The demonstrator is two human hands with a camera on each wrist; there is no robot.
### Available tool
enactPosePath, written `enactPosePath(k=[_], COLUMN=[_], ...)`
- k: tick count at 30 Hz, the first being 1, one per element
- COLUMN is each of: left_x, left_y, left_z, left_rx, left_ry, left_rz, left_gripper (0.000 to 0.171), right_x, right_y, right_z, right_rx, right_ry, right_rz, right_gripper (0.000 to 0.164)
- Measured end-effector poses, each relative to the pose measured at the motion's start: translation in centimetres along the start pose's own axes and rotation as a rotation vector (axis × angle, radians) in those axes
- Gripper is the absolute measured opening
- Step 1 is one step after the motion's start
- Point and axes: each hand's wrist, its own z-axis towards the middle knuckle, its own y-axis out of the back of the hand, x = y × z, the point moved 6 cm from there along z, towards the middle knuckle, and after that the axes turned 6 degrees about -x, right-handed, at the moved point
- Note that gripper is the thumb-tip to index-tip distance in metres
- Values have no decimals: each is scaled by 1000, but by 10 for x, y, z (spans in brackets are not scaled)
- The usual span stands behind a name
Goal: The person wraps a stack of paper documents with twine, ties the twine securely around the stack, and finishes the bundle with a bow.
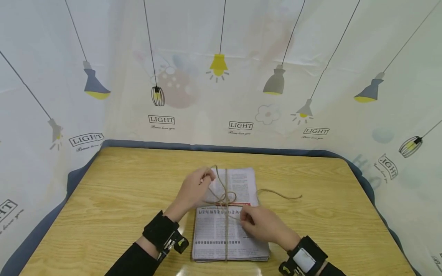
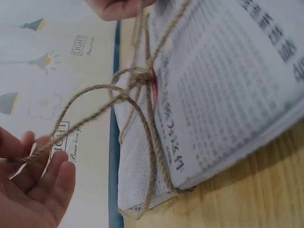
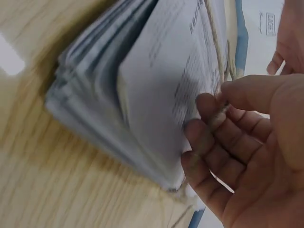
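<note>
A stack of folded newspapers (image 1: 210,230) lies on the table, with brown twine (image 1: 226,234) running lengthwise and crosswise over it. Where the strands cross, a knot with loops (image 2: 141,76) sits on top of the paper. My left hand (image 1: 197,188) is raised over the stack's far left part and pinches one strand of twine (image 2: 90,116), drawn out from the knot. Low over the right side of the stack, my right hand (image 1: 267,224) pinches another piece of twine (image 3: 219,115) between thumb and fingers. Curled fingers partly hide that piece.
A loose twine end (image 1: 283,195) trails onto the wooden table (image 1: 121,199) to the right of the stack. Behind the table hangs a pale cloth (image 1: 193,126) printed with lamps, its blue border (image 1: 221,148) along the table's far edge.
</note>
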Motion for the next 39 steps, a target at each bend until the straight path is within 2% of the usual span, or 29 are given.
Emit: enactPosePath(k=[4, 7, 12, 16, 20, 24, 26, 30, 33, 34, 37, 39], left_x=[7, 9, 6, 2, -3, -7, -7, -24, -32, -31, -18, -12], left_y=[0, 0, 3, 5, 7, 7, 8, 16, 20, 19, 15, 13], left_z=[1, 2, 1, 0, 0, 1, 1, -5, -8, -7, -5, -3], left_rx=[64, 112, 162, 183, 152, 119, 112, 136, 156, 155, 148, 147], left_ry=[133, 185, 178, 118, 26, -15, -10, 20, 14, 11, 12, 39], left_rz=[-336, -461, -420, -311, -181, -138, -144, -167, -175, -174, -178, -180], left_gripper=[17, 19, 18, 14, 26, 33, 28, 15, 15, 15, 16, 15], right_x=[-12, -23, -31, -29, -24, -19, -16, -11, -10, -9, -8, -7], right_y=[6, 12, 20, 18, 14, 8, 7, 5, 1, -1, -5, -7], right_z=[-1, 1, 8, 14, 24, 34, 38, 45, 48, 49, 53, 55], right_rx=[-40, -122, -240, -272, -302, -327, -341, -389, -411, -411, -391, -376], right_ry=[-84, -176, -311, -357, -350, -340, -330, -300, -268, -254, -214, -185], right_rz=[31, 56, 129, 144, 142, 155, 146, 83, 32, 18, -14, -44], right_gripper=[5, 6, 12, 16, 17, 19, 20, 20, 16, 16, 31, 29])
